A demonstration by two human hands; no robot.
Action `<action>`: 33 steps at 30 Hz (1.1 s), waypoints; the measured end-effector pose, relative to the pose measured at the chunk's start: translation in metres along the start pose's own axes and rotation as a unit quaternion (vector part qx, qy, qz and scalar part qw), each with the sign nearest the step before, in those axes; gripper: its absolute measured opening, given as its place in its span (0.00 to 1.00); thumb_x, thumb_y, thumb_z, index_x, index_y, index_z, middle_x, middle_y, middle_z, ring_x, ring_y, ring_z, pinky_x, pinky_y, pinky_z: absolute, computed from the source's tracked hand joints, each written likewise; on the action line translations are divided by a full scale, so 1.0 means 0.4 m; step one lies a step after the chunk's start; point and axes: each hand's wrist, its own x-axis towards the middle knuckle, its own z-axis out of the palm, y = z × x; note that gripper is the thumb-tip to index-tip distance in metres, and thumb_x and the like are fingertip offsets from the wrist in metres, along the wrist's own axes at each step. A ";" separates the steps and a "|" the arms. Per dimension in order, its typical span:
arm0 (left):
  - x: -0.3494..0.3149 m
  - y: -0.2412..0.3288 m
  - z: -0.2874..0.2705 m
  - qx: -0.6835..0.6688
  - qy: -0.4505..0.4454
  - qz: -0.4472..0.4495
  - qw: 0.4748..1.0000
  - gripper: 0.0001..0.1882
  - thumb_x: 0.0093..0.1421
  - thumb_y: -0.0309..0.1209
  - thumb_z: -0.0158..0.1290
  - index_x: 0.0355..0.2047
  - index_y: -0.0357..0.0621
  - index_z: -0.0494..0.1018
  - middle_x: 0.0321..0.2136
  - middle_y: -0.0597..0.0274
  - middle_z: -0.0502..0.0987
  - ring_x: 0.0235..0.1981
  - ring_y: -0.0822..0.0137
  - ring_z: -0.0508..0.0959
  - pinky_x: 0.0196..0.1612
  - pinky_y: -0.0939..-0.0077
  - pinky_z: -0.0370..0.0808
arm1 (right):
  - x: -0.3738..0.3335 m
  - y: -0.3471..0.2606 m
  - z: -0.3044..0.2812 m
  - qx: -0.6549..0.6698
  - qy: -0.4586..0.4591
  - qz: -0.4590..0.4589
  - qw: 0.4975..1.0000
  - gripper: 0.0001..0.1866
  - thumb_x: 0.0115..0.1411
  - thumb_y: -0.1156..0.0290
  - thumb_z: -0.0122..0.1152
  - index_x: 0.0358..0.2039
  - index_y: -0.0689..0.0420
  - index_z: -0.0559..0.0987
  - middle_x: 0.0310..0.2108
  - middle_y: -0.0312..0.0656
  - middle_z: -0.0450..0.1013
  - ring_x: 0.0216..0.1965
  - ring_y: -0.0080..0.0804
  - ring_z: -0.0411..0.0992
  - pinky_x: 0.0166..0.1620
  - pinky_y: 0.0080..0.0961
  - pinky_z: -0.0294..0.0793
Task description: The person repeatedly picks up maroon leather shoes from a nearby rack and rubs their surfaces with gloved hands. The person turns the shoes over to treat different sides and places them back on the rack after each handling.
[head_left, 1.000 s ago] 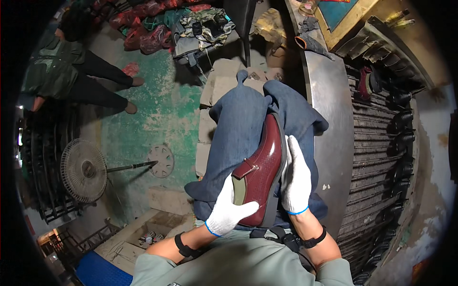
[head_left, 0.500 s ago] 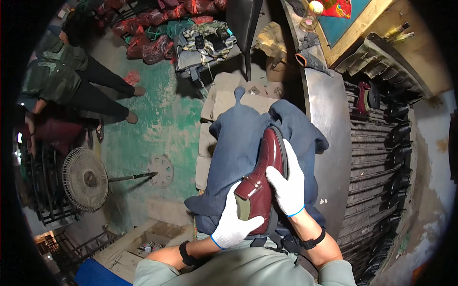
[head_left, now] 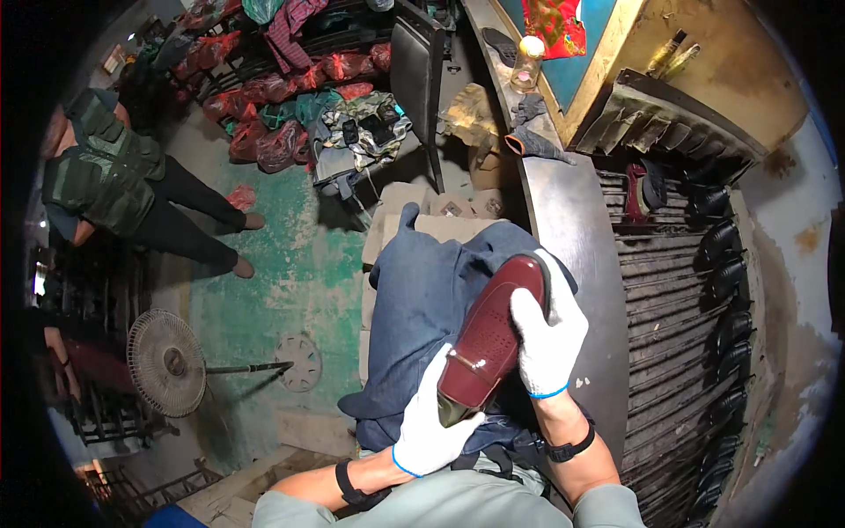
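Note:
A glossy dark red leather shoe point(head_left: 495, 330) with a perforated upper and a strap is held over my lap, toe pointing away and to the right. In a white glove, my left hand point(head_left: 436, 418) grips its heel end, where a bit of olive lining shows. My right hand point(head_left: 552, 339), also gloved in white, wraps the toe end from the right, thumb on the upper. Most of the sole is hidden. Blue cloth point(head_left: 418, 308) covers my legs beneath the shoe.
At right runs a metal-topped bench point(head_left: 576, 229), beside a slatted rack point(head_left: 664, 343) bearing dark shoes and one red shoe point(head_left: 635, 194). A standing fan point(head_left: 167, 363) is at left. Beyond it stands a person point(head_left: 114, 176). Red bags point(head_left: 282, 145) and a black chair point(head_left: 416, 66) are at the back.
The shoe has tilted toward the right and rolled so its upper faces me more. Both hands stayed on it. My view has shifted slightly, and the person at left stands more upright.

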 end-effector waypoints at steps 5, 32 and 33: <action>0.063 0.036 0.035 0.029 0.034 0.027 0.999 0.58 0.58 0.28 0.73 0.82 0.36 0.51 0.67 0.41 0.76 0.66 0.50 0.80 0.68 0.59 0.77 | -0.145 -0.014 0.004 0.229 -0.140 0.079 0.960 0.73 0.59 0.71 0.79 0.85 0.54 0.27 0.81 0.54 0.53 0.77 0.48 0.63 0.76 0.48 0.69; 0.411 -0.158 0.088 -0.296 -0.034 -0.007 0.955 0.49 0.80 0.69 0.21 0.84 0.44 0.52 0.83 0.54 0.55 0.81 0.55 0.57 0.84 0.61 0.48 | -0.156 0.239 -0.158 0.525 -0.228 0.428 0.699 0.53 0.57 0.51 0.73 0.77 0.64 0.65 0.59 0.69 0.76 0.55 0.72 0.81 0.61 0.69 0.81; 0.411 -0.163 0.091 -0.285 -0.028 0.013 0.958 0.49 0.80 0.69 0.21 0.84 0.43 0.52 0.83 0.54 0.54 0.82 0.55 0.57 0.84 0.61 0.47 | -0.152 0.241 -0.157 0.545 -0.231 0.423 0.686 0.52 0.57 0.53 0.72 0.76 0.66 0.64 0.59 0.71 0.76 0.55 0.71 0.81 0.62 0.68 0.81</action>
